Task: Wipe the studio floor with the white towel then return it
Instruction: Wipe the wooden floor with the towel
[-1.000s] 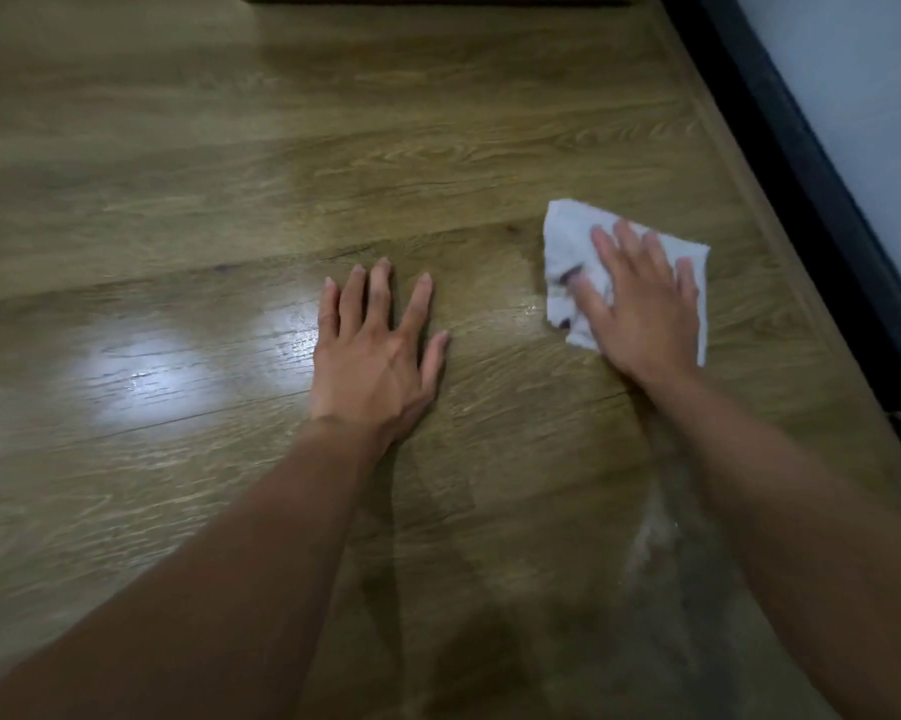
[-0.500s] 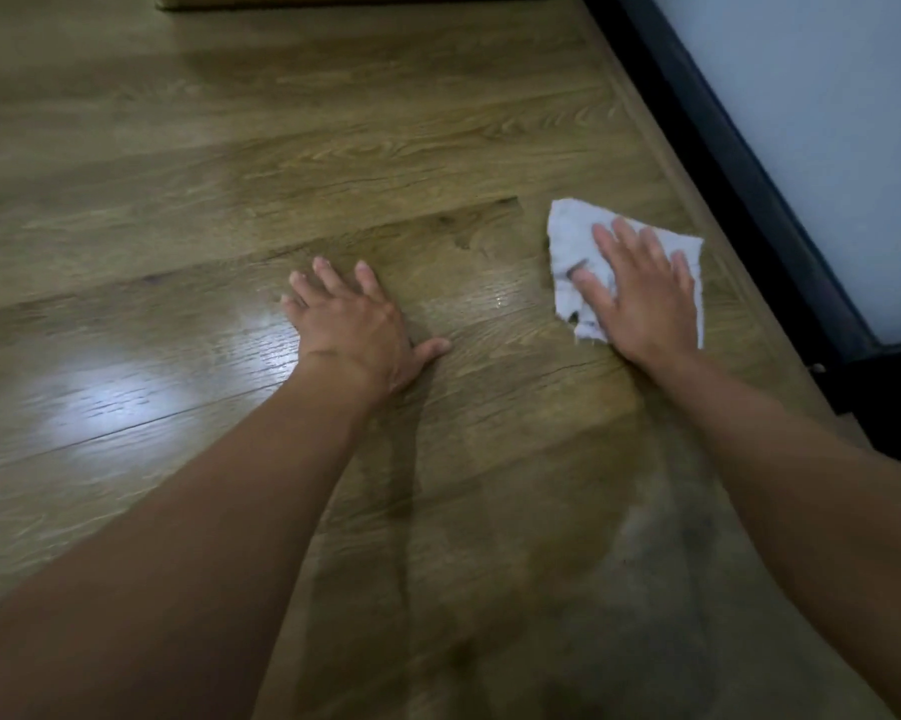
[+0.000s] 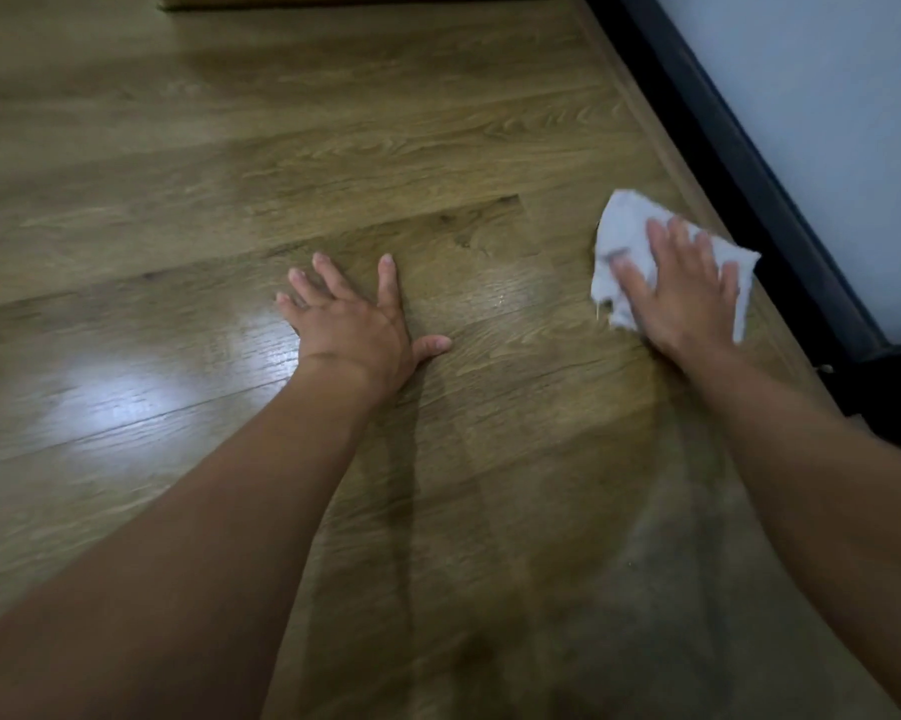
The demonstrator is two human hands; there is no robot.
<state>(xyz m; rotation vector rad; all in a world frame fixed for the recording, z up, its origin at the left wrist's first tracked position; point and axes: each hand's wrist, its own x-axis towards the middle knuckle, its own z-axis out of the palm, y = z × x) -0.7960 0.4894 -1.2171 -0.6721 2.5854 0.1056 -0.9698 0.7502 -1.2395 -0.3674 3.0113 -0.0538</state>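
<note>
The white towel [image 3: 626,236] lies crumpled flat on the wood-plank studio floor [image 3: 334,148] at the right, close to the black baseboard. My right hand [image 3: 682,293] presses down on it with fingers spread, covering its near half. My left hand [image 3: 352,319] rests on the bare floor near the middle, fingers apart and thumb out to the right, holding nothing. A damp, duller streak runs on the floor below the towel toward me.
A black baseboard [image 3: 749,174] and a pale wall [image 3: 827,96] border the floor on the right, with a dark corner post [image 3: 885,376] near my right forearm. A low wooden edge [image 3: 334,0] lies at the top. A bright light glare [image 3: 142,376] shows left.
My right hand has slid the towel to the right, nearer the baseboard. My left hand shifted on the floor, curling briefly and now spreading its fingers again.
</note>
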